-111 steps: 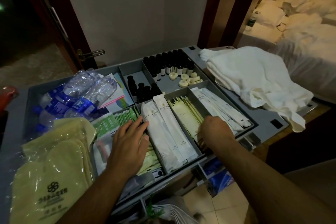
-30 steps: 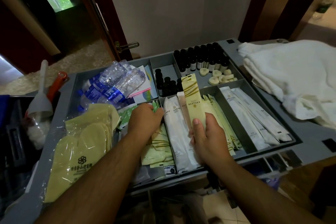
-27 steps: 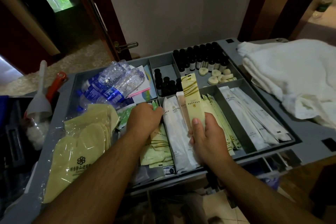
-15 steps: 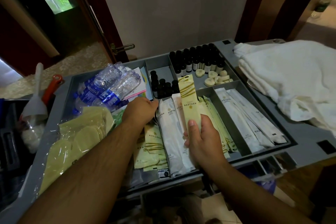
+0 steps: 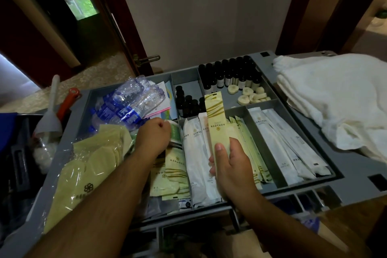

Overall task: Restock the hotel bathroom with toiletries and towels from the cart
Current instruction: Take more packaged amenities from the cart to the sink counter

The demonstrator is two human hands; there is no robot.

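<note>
Right hand (image 5: pixel 232 167) grips the long yellow sachet (image 5: pixel 216 119), pointing away

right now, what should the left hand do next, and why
Probably lift the green packet out, then bring it to the right hand. The left hand is curled on that packet, low in the tray, while the right hand holds a long yellow sachet upright, so it looks like the collecting hand.
</note>
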